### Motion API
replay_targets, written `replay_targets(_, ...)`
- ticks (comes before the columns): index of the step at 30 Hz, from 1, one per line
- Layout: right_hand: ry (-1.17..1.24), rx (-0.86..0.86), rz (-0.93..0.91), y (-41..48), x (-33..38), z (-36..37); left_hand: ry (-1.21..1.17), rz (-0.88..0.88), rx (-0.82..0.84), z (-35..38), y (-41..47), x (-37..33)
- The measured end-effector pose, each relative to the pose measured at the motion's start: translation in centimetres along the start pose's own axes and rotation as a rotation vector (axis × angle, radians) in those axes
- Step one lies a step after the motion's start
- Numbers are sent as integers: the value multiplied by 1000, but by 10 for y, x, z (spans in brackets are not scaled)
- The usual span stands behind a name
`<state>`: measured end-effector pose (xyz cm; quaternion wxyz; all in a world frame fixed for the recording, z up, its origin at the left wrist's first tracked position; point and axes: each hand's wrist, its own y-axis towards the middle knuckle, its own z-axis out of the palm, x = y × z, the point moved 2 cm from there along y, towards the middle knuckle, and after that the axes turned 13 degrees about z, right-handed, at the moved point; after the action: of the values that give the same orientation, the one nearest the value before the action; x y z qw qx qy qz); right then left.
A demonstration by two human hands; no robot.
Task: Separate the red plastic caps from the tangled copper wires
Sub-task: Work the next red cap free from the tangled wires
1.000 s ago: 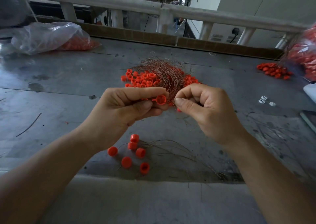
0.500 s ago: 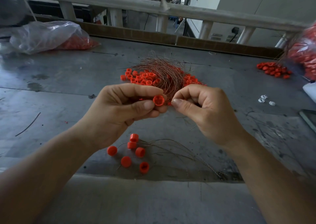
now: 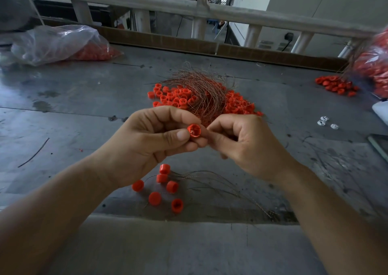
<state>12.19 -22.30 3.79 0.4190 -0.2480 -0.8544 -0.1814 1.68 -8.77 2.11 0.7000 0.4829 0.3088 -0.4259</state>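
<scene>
Grey scuffed metal desk [image 3: 63, 106] fills the view, with a pale railing [image 3: 147, 0] along its far edge at 12 o'clock. At the centre, the left hand [image 3: 147, 144] pinches 1 small red plastic cap [image 3: 194, 130] between thumb and fingers, its open mouth facing the camera. The right hand [image 3: 247, 144] has its fingers curled, thumb and forefinger pressed together just beside that cap at its 3 o'clock side; whether a wire sits in that pinch cannot be told. Just beyond the hands, at 12 o'clock, a tangled bundle of thin copper wires [image 3: 201, 94] lies on a heap of red caps [image 3: 174, 95]. At 6 o'clock from the hands, 6 loose red caps [image 3: 154, 198] lie beside stray wire strands [image 3: 220, 185]. A clear plastic bag of red caps [image 3: 58, 43] rests at 10 o'clock, and a smaller red heap [image 3: 336, 85] at 2 o'clock.
</scene>
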Motion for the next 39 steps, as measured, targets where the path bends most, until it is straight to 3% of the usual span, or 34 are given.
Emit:
replay_targets(8, -98, -293, 213, 19, -32, -40, -54, -169, 24, -3, -4, -1)
replay_targets(16, -438, -320, 184, 30, -49, -24, -88, -215, 14, -5, -5, -2)
replay_targets(31, -514, -351, 196, 42, -62, -15, -71, -216, -18, -4, -5, -1)
replay_targets(39, -409, -411, 178, 41, -57, -21, -77, -196, -28, -6, -4, -1)
